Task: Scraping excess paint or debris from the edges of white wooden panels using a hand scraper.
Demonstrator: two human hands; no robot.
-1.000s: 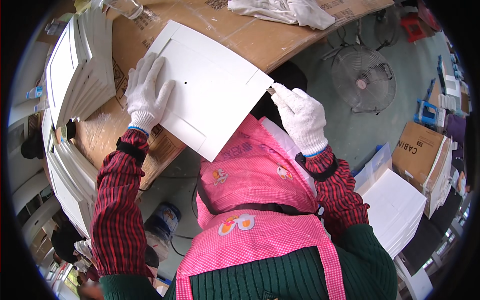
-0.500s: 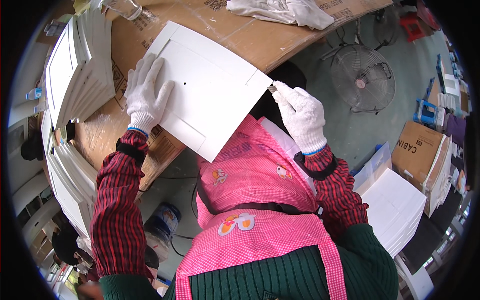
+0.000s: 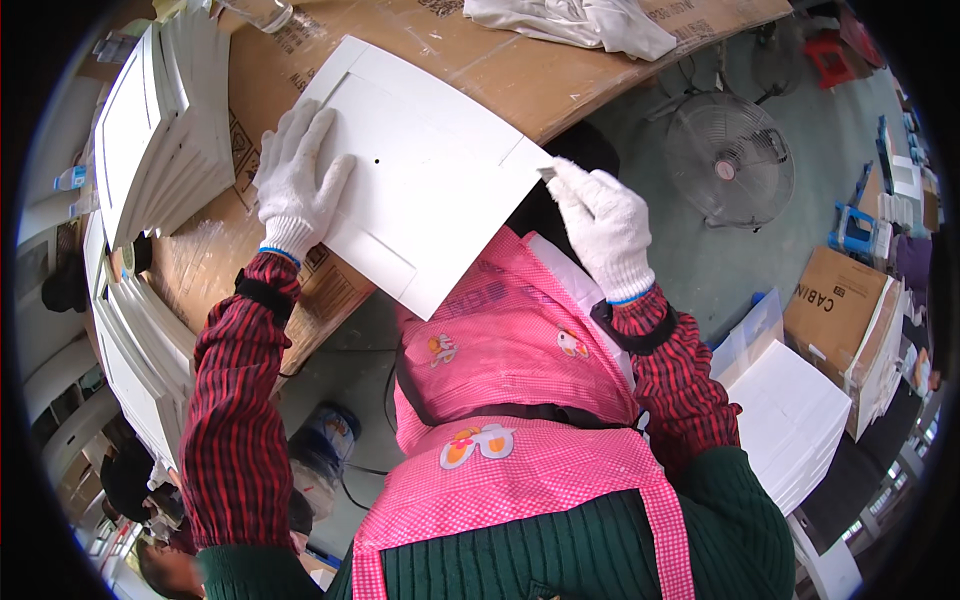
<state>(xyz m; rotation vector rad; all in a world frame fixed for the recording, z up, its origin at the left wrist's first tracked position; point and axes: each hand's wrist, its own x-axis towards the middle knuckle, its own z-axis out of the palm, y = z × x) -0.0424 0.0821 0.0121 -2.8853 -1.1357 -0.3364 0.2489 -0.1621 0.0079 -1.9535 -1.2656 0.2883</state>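
A white rectangular panel [image 3: 430,180] with a small dark hole and slots near its edges lies over the cardboard-covered table, one corner jutting toward my apron. My left hand [image 3: 300,185], in a white knit glove, presses flat on its left side with the fingers spread. At the panel's right corner, my gloved right hand [image 3: 603,225] pinches a small flat grey piece [image 3: 546,173] against or close to the edge. Most of that piece is hidden by the fingers, so its kind cannot be told.
Stacked white panels [image 3: 165,130] stand at the left, with more [image 3: 140,350] below them. A white cloth [image 3: 575,22] and a clear container [image 3: 262,12] lie on the table [image 3: 440,45]. To the right are a floor fan [image 3: 728,165], white boards [image 3: 785,425] and a cardboard box [image 3: 835,310].
My right hand has tilted slightly at the panel's corner, the grey piece still in its fingers. My left hand stays on the panel. The whole view has shifted a little.
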